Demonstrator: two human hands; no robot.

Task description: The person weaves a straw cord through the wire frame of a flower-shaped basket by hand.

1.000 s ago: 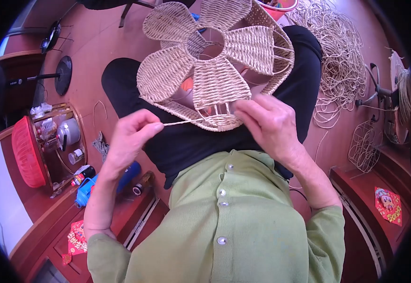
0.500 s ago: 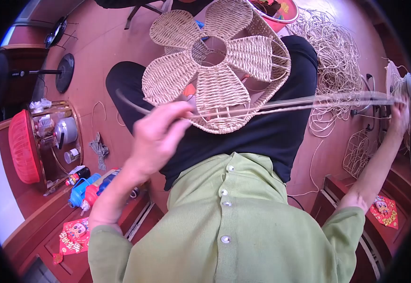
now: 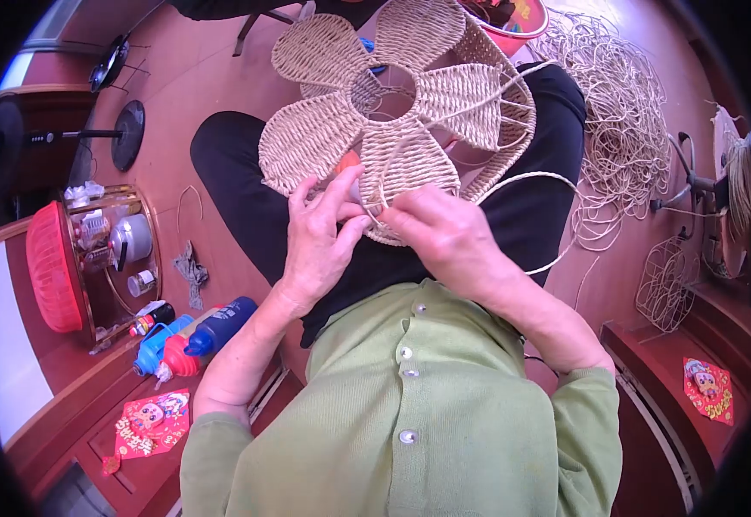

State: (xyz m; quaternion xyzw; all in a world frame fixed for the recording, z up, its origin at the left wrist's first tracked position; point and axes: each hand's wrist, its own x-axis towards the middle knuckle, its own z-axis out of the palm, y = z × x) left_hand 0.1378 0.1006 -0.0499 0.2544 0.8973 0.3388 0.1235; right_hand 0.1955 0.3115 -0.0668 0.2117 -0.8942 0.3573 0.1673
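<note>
A flower-shaped woven cord piece (image 3: 311, 142) rests on my lap, its petals set around a round hole and a woven side wall standing along its right. At its near edge my left hand (image 3: 319, 241) has its fingers spread and lies against the lowest petal. My right hand (image 3: 449, 233) is closed in a pinch on a cord at that same petal. A loose length of the cord (image 3: 556, 175) loops over my right knee, and another strand crosses the right petal. My fingers partly hide the near rim.
A large tangle of cord (image 3: 617, 112) lies on the floor at right, beside a red basin (image 3: 518, 39). At left stand a fan base (image 3: 128, 135) and a rack (image 3: 117, 258) with a pot and a red basket (image 3: 52, 267). Bottles (image 3: 220, 326) lie nearby.
My right hand has come from the far right, where it held the stretched cord, back to the near petal. My left hand has moved slightly right. The cord now hangs slack in loops.
</note>
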